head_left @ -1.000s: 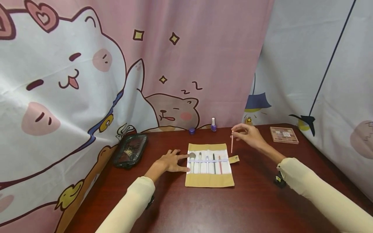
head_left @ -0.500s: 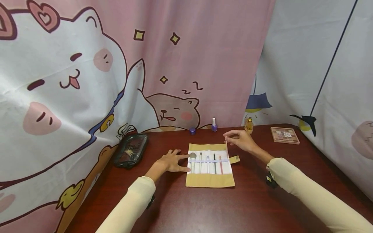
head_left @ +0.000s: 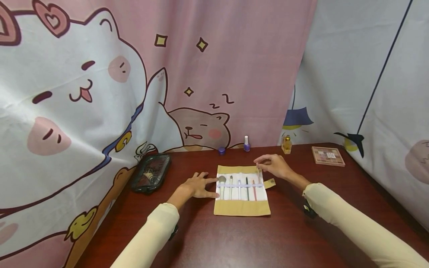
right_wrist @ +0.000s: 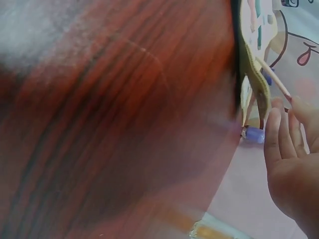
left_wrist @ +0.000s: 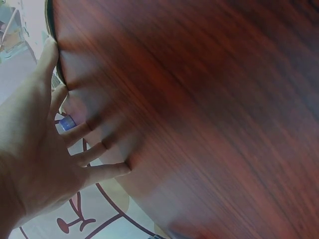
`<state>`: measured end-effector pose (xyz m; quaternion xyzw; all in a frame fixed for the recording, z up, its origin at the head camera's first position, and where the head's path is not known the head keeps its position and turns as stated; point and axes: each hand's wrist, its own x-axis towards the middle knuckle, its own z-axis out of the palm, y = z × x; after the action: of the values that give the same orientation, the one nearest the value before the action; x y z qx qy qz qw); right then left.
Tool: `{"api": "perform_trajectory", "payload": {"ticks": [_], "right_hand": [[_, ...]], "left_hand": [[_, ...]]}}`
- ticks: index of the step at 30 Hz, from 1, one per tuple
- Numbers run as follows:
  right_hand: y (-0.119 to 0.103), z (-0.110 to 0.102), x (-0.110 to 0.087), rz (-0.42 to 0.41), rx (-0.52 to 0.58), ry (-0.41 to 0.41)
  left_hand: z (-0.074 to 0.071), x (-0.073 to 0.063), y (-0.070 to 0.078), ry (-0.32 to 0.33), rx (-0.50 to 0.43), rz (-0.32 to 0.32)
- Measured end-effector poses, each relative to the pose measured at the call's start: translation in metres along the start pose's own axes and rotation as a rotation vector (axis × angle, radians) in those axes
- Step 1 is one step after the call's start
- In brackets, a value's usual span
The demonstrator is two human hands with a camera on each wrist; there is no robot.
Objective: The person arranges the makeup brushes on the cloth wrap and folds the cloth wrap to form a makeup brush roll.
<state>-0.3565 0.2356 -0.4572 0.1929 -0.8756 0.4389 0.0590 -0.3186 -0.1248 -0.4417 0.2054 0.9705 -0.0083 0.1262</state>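
Note:
A tan and white brush roll (head_left: 241,208) lies unfolded on the table, with several makeup brushes (head_left: 247,188) standing in a row under its lilac band. My left hand (head_left: 197,186) rests spread at the roll's left side, thumb and index finger touching its edge; in the left wrist view its other fingertips (left_wrist: 124,168) press on the table. Between thumb and fingertips, my right hand (head_left: 275,165) pinches a slim pink makeup brush (right_wrist: 274,79) by its upper end. The brush points down over the roll's right end, its lower tip near the band, beside a pink-handled brush.
A black clear-topped pouch (head_left: 151,175) lies at the left. Along the back stand a small purple jar (head_left: 221,150), a purple nail polish bottle (head_left: 246,144) and a golden perfume bottle (head_left: 286,145). An eyeshadow palette (head_left: 327,156) lies back right, before the curtain (head_left: 254,74).
My right hand has moved left and slightly toward me, bringing the pink makeup brush from beside the roll to over its right end. My left hand has stayed in place.

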Motion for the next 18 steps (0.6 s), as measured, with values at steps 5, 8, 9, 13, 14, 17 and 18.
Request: {"api": "perform_trajectory", "payload": {"ticks": [5,8,9,13,14,17,18], "right_hand": [[0.002,0.002,-0.007,-0.060,-0.102,-0.033],[0.003,0.004,-0.012,-0.069,-0.135,-0.063],[0.004,0.005,-0.014,-0.072,-0.147,-0.073],[0.007,0.006,-0.019,-0.091,-0.172,-0.106],[0.007,0.006,-0.020,-0.100,-0.177,-0.117],[0.010,0.005,-0.024,-0.123,-0.175,-0.158],[0.010,0.005,-0.025,-0.125,-0.173,-0.168]], "left_hand": [[0.000,0.001,0.001,-0.005,-0.001,-0.007],[0.000,0.001,0.001,-0.010,0.000,-0.010],[0.000,0.001,0.001,-0.011,-0.001,-0.010],[0.000,0.001,0.001,-0.008,0.001,-0.011],[0.000,0.001,0.001,-0.009,0.000,-0.012],[0.000,0.001,0.000,-0.008,-0.004,-0.012],[0.000,0.001,0.000,-0.008,-0.006,-0.011]]}}
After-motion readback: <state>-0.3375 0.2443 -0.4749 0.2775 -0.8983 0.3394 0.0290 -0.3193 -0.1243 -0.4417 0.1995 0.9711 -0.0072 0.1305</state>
